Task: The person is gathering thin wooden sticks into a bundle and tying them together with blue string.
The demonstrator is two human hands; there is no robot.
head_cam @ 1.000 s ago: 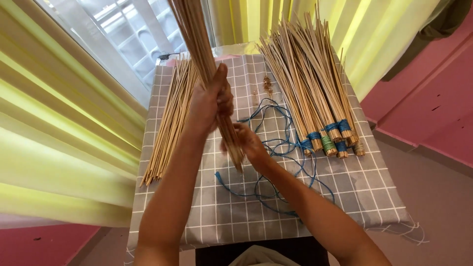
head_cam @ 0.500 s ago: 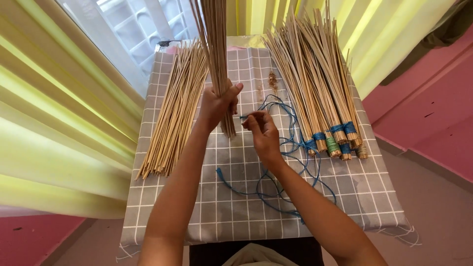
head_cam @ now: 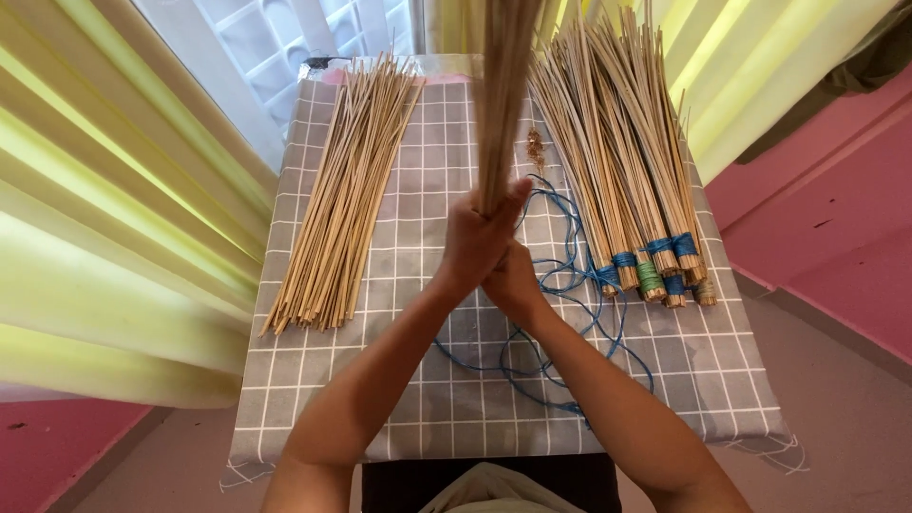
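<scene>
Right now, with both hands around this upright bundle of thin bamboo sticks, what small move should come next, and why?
Probably draw the loose blue cord around the base of the upright bundle of thin bamboo sticks. The left hand grips its lower end, the right hand sits just beneath, and no binding shows on it, whereas the finished bundles with blue and green wraps lie to the right.

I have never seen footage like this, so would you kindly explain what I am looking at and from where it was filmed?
There is no machine here: a camera worn on a person's head looks down at their own two bare hands. The left hand grips an upright bundle of thin sticks; the right hand is closed around its lower end, just beneath. Below is a table with a grey checked cloth. On it lie a loose pile of sticks at left, bundles tied with blue and green cord at right, and loose blue cord between them.
</scene>
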